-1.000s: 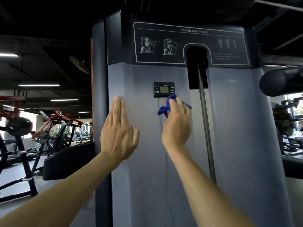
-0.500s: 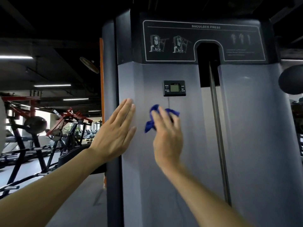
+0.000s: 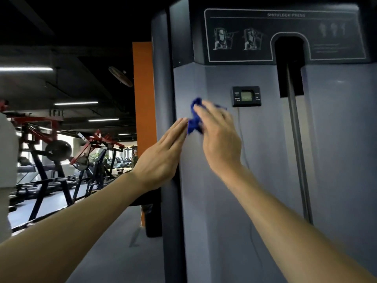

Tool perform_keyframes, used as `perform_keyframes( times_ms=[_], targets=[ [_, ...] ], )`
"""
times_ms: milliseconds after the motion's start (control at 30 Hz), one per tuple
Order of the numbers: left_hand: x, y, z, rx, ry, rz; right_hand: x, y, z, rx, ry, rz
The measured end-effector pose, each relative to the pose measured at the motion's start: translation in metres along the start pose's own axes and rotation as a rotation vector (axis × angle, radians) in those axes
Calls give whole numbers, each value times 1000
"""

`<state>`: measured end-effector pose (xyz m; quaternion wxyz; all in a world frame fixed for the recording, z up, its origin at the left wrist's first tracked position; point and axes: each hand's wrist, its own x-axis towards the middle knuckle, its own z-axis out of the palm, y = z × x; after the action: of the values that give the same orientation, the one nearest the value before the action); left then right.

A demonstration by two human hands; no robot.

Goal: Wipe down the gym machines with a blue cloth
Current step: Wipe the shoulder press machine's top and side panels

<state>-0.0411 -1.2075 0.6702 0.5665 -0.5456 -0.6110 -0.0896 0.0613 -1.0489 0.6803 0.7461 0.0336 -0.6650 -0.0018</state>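
Two bare forearms reach forward to the grey shroud (image 3: 265,180) of one shoulder press machine. The left hand (image 3: 161,156) lies flat with straight fingers against the shroud's left corner edge. Just right of it, the right hand (image 3: 219,137) presses one crumpled blue cloth (image 3: 194,117) against the shroud panel, fingers bent over the cloth, which bunches out past the fingertips and nearly meets the left fingertips. One small black counter display (image 3: 246,96) sits on the shroud just up and right of the cloth, with one thin cable hanging below it. Above it is one dark instruction placard (image 3: 285,35) with two exercise figures. Left of the shroud stands one orange pillar (image 3: 143,99), and beyond it red-and-black plate machines (image 3: 67,152).
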Motion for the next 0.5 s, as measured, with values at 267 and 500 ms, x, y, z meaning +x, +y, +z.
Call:
perform_keyframes(
  times_ms=[267, 500],
  targets=[
    [-8, 0, 5, -133, 68, -64, -18, -15, -9, -146, -37, -236],
    [4, 7, 4, -28, 174, -105, -5, -4, 4, 20, -59, -66]
  ],
)
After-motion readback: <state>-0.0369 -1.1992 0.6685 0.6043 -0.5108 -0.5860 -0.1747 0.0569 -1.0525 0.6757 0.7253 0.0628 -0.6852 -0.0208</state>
